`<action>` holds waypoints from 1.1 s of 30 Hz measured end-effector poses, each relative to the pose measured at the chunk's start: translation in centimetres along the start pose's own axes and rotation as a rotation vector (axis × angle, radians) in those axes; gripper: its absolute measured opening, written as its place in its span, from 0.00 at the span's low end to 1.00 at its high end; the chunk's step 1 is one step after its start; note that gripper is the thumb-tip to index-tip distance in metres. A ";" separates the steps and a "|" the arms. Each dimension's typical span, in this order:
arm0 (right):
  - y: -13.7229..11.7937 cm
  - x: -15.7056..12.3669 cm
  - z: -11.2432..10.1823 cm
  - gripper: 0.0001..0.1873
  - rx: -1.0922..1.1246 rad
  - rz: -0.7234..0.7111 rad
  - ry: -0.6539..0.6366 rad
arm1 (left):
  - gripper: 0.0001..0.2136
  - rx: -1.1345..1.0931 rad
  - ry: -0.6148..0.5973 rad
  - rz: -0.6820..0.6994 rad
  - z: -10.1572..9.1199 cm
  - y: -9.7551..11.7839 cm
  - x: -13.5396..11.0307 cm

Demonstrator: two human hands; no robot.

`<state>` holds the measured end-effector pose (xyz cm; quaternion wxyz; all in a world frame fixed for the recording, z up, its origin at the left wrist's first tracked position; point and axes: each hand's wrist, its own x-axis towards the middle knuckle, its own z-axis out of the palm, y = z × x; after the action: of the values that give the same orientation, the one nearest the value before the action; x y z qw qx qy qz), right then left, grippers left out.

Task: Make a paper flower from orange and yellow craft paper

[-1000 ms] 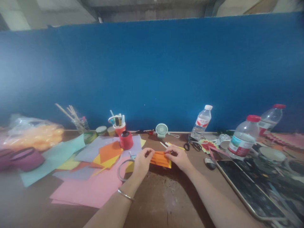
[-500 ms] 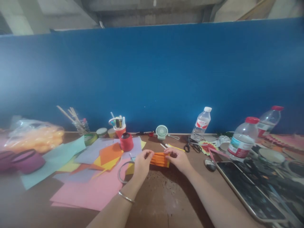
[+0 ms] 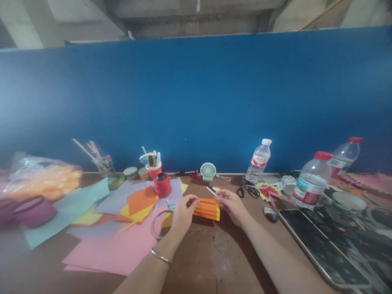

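Note:
A small orange paper with pleat-like creases and a yellow right edge is held above the brown table. My left hand is closed, pinching its left end between thumb and fingers. At the upper right corner of the paper are the bent fingers of my right hand, closed with the tips against the edge. Just beyond lie thin white sticks. A grey ring-shaped roll rests beside my left hand, on pink paper.
Coloured sheets, a red thread spool and a pen cup stand left. A small fan is at the back. Rightward are black-handled scissors, a white-capped bottle, red-capped bottles and a phone.
My right hand has shifted slightly right along the paper, uncovering its yellow right edge. The paper now shows wider and more spread. My left hand keeps its pinch.

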<state>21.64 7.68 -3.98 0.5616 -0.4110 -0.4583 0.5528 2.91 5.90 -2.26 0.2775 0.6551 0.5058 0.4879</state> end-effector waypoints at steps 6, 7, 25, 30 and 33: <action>-0.3 0.0 -0.1 0.12 -0.050 -0.081 0.020 | 0.07 0.018 -0.037 0.032 0.0 0.0 0.1; -0.3 0.0 -0.1 0.11 -0.070 -0.099 0.014 | 0.07 0.026 -0.047 0.038 -0.1 0.0 0.1; -0.7 -0.7 0.5 0.05 -0.381 -0.237 -0.142 | 0.05 0.176 -0.211 0.142 -0.7 0.6 -0.2; -0.7 -0.8 0.6 0.05 -0.400 -0.263 -0.169 | 0.05 0.173 -0.148 0.139 -0.6 0.4 -0.1; -0.7 -0.7 0.6 0.08 -0.399 -0.269 -0.155 | 0.05 0.166 -0.156 0.159 -0.5 0.6 -0.1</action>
<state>21.20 6.89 -3.24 0.5010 -0.4055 -0.6505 0.4017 2.64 5.55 -1.62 0.2213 0.7496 0.4677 0.4127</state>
